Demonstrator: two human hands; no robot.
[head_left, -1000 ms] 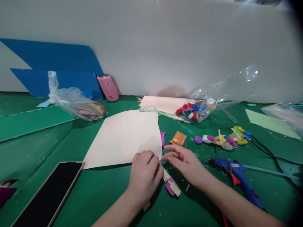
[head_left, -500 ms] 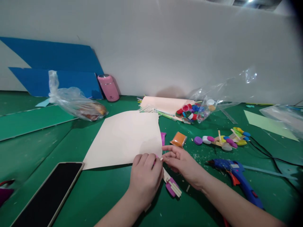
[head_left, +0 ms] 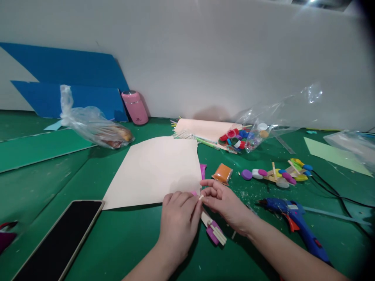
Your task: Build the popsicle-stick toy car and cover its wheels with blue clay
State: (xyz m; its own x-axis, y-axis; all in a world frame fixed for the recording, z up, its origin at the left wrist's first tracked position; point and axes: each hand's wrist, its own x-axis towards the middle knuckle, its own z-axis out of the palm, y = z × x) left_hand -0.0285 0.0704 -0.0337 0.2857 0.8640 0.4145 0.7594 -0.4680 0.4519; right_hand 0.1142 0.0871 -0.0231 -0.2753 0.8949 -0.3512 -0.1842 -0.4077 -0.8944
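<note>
My left hand (head_left: 179,224) is closed, its back toward me, with a bit of pink-purple clay (head_left: 194,193) showing at its fingertips; the rest is hidden. Thumb and index finger of my right hand (head_left: 222,205) pinch a small pale stick piece (head_left: 200,197) against that spot, so both hands meet there. From beneath the left hand a pale craft stick (head_left: 206,218) slants down to the right. At its end sits a purple clay lump (head_left: 211,235) with several short pale sticks (head_left: 219,235) laid side by side on it. A large cream paper sheet (head_left: 155,171) lies just beyond the hands.
A blue glue gun (head_left: 295,214) lies at right, below a colourful stick-and-clay model (head_left: 278,173). An orange clay packet (head_left: 222,173) is beyond my right hand. A phone (head_left: 58,242) lies at left. Farther back are a pink flask (head_left: 135,108) and a clear bag (head_left: 99,128).
The fingers of my left hand have closed in further toward the right fingertips, covering more of the purple clay. The small pale piece stays pinched in my right hand; the view shifts slightly.
</note>
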